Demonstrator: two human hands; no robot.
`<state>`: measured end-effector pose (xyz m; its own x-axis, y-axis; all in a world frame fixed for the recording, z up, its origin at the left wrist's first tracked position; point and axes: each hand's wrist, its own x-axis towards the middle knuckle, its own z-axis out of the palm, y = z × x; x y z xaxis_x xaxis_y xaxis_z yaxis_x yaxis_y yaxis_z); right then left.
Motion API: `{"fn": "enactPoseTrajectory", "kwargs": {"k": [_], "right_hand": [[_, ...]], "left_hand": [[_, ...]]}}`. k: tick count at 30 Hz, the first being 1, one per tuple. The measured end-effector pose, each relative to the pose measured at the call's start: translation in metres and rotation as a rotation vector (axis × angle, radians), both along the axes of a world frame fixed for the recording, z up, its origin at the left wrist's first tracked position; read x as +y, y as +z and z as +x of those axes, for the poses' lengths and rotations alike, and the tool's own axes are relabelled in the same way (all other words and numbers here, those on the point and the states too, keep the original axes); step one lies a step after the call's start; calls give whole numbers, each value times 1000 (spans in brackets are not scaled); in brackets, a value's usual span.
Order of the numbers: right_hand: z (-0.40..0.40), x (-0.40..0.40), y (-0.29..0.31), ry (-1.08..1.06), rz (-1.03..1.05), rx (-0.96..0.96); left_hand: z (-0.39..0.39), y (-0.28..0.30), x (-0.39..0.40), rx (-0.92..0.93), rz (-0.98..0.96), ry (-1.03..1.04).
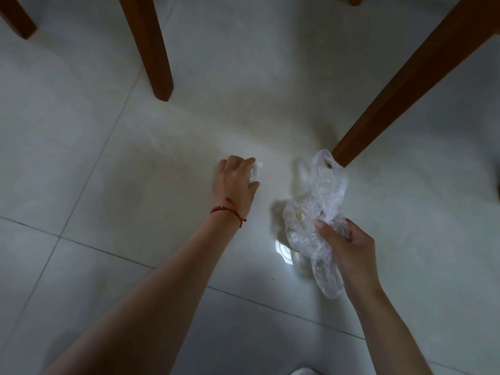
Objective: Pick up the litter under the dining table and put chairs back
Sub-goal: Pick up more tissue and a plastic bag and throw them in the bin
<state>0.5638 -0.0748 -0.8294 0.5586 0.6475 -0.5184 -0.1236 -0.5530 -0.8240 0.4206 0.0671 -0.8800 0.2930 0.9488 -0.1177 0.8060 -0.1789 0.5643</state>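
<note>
I am in the litter-gathering step; no chair is being handled yet. At the far left two wooden legs (147, 47) stand on the pale tiled floor (108, 163), cropped at the top, so I cannot say whether they belong to a chair or the table. Moving right, my left hand (236, 182), with a red string bracelet (228, 211) at the wrist, is low near the floor, its fingers (244, 165) curled narrowly around a small crumpled white scrap (256, 171), probably tissue; most of it is hidden inside the grip, and I cannot tell whether it has left the tile. Further right, my right hand (349, 244) pinches a clear plastic bag (316, 209) by its gathered middle, thumb and fingers closed on the film. The bag's upper loop lies against the foot of a slanted wooden leg (405, 85) at the right.

I judge the next move is to bring the scrap across and drop it into the bag, which calls for finding and opening its mouth. Something brownish shows through the film, too blurred to name. A bright reflection sits on the tile behind the bag.
</note>
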Motion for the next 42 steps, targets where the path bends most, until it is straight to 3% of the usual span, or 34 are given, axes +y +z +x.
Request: {"fn": "enactPoseTrajectory", "kwargs": {"k": [6, 12, 19, 29, 42], "right_hand": [[-6, 1, -2, 13, -4, 11], [-13, 4, -4, 39, -21, 15], [-22, 25, 3, 80, -44, 0], [-55, 52, 69, 188, -70, -39], [-78, 47, 220, 225, -73, -45]], "left_hand": [[-15, -1, -11, -188, -19, 181], [-24, 8, -19, -568, -372, 655], [-39, 14, -22, -816, -514, 825], [-76, 83, -25, -912, -561, 923], [-109, 241, -38, -890, -545, 889]]}}
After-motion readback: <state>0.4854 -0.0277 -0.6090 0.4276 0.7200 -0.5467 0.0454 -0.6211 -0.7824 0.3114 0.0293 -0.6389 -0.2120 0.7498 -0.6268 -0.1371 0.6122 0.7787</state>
